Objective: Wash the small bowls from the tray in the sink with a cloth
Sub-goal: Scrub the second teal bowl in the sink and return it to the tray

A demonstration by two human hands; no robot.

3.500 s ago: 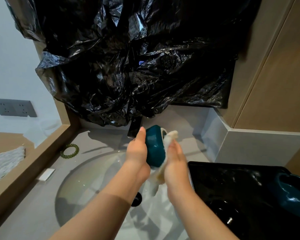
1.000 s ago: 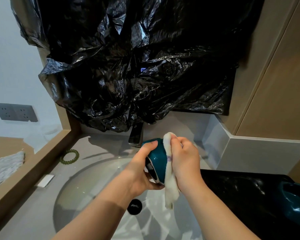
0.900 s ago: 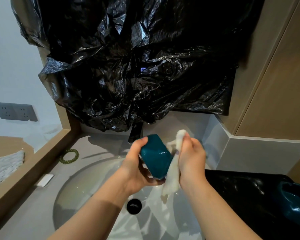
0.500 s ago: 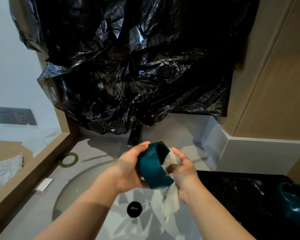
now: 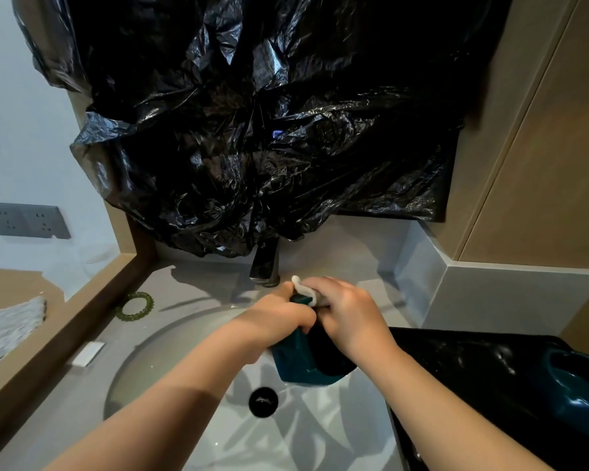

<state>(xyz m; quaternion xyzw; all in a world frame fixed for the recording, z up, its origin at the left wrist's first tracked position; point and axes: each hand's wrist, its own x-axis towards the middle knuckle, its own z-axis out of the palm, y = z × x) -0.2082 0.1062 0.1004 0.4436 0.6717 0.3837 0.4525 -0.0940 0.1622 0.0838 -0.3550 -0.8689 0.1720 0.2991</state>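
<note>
Teal bowl clasped by left hand; right hand pinches white cloth.

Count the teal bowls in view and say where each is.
2. One bowl is gripped in the left hand over the sink; the other bowl sits on the black tray, far right. More may lie beyond the frame.

The small teal bowl has a smooth, glazed finish w/ soft sheen; the white cloth on it is soft matt fabric. The round white sink basin is glossy & smooth, the black tray shiny, prob. plastic. The crinkled black plastic sheet behind is thin glossy film; grey countertop matt, dark tap brushed metal.
</note>
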